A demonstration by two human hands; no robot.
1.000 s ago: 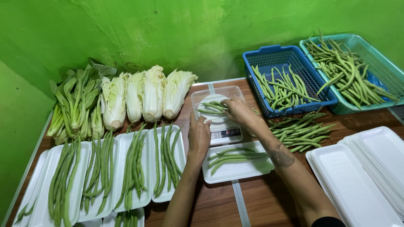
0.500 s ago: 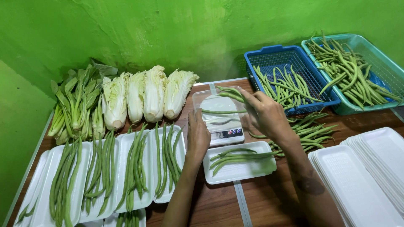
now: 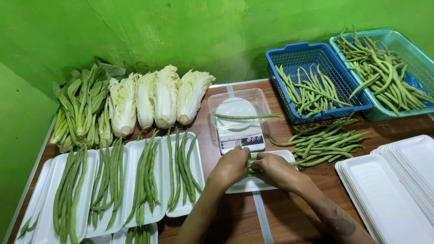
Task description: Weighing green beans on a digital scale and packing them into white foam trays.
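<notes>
My left hand [image 3: 229, 168] and my right hand [image 3: 275, 171] meet over a white foam tray [image 3: 246, 185] just in front of a small kitchen scale [image 3: 239, 131]. Both hands hold a bunch of green beans [image 3: 253, 165] on that tray. One single green bean [image 3: 246, 117] lies across the clear container on the scale. A loose pile of green beans [image 3: 325, 142] rests on the wooden table to the right of the scale.
Filled foam trays of beans [image 3: 144, 180] line the left front. Napa cabbages [image 3: 156, 99] and leafy greens [image 3: 81, 106] lie behind them. A blue basket [image 3: 316, 81] and a teal basket [image 3: 389, 72] hold beans at back right. Stacked foam trays [image 3: 398, 185] sit at right.
My right hand lifted the beans off the scale and brought them down to the foam tray. My left hand moved from the scale's side to join it.
</notes>
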